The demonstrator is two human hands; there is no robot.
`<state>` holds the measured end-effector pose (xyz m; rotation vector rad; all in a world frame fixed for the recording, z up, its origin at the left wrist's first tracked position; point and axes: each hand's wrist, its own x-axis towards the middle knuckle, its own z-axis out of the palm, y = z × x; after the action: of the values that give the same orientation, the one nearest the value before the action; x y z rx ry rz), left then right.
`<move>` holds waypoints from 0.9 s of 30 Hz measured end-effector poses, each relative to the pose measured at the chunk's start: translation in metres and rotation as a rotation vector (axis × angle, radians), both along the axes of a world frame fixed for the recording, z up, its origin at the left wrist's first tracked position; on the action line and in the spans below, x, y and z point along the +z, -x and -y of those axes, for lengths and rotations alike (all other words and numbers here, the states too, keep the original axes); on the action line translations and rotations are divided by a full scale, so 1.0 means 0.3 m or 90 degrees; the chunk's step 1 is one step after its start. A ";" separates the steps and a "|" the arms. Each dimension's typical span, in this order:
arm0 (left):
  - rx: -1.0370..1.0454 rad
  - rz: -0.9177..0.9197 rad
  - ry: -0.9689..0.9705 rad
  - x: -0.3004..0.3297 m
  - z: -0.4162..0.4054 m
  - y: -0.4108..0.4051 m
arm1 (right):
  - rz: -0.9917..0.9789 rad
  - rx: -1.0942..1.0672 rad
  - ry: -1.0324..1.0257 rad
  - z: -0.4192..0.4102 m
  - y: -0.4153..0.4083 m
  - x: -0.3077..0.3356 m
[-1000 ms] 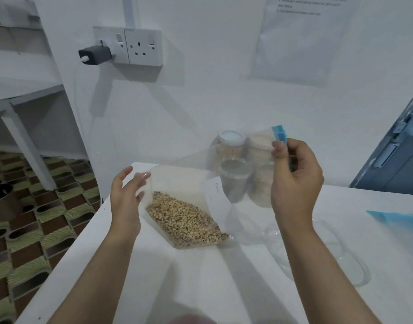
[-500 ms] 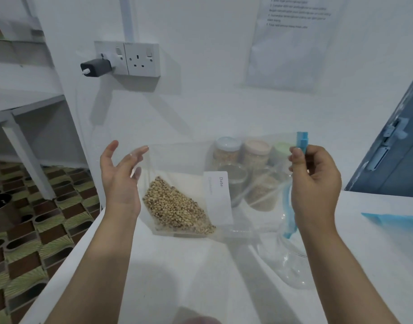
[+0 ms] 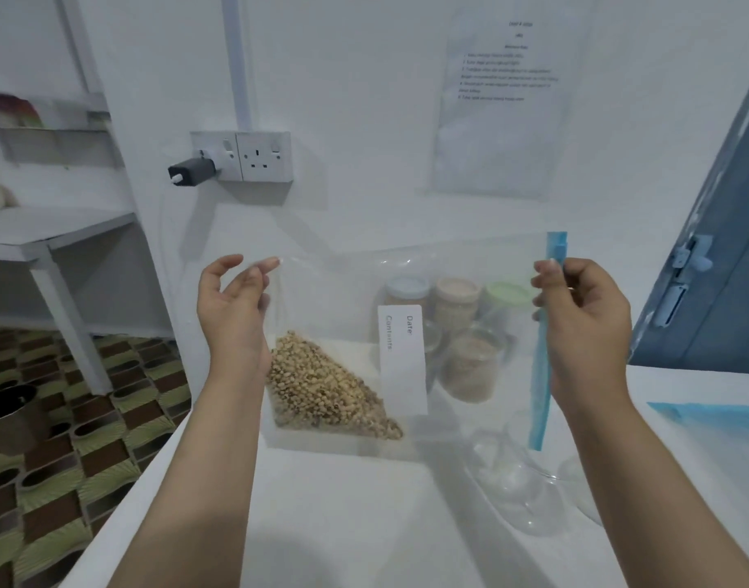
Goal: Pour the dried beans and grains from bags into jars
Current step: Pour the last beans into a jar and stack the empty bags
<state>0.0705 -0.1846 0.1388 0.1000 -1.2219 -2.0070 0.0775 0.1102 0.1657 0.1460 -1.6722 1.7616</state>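
Observation:
A clear zip bag (image 3: 343, 290) hangs upright above the white counter (image 3: 343, 524), turned sideways so its blue zip strip (image 3: 541, 367) runs down the right edge. Pale dried beans (image 3: 326, 388) are heaped in its lower left corner beside a white label (image 3: 404, 358). My right hand (image 3: 585, 324) pinches the zip strip near the top. My left hand (image 3: 232, 307) is at the bag's upper left corner, fingertips touching the plastic, thumb apart. Seen through the bag, several jars stand by the wall: a blue-lidded one (image 3: 406, 290), a beige-lidded one (image 3: 457, 292) and a green-lidded one (image 3: 506, 292).
A lidless jar of grain (image 3: 470, 369) stands in front of the lidded jars. A clear glass bowl (image 3: 521, 494) sits on the counter under the bag. Another blue-edged bag (image 3: 712, 411) lies at the right. The counter's left edge drops to a patterned floor (image 3: 67, 439).
The bag has been lifted off the counter and stretched wider. My right hand moved right and up with the zip strip; my left hand rose to the bag's upper left corner.

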 end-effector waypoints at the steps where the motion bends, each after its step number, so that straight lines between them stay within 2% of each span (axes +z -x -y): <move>1: 0.003 -0.007 -0.005 0.017 -0.004 -0.002 | 0.001 0.003 0.008 -0.004 -0.003 0.006; 16: 0.036 -0.043 -0.074 0.090 0.007 -0.037 | -0.023 0.071 0.003 -0.002 -0.009 0.093; 27: 0.009 -0.021 -0.030 0.109 0.030 0.021 | -0.008 0.012 -0.021 -0.014 0.051 0.042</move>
<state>0.0642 -0.1936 0.1715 0.0987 -1.1513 -2.0172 0.0622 0.1145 0.1783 0.1881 -1.6959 1.7436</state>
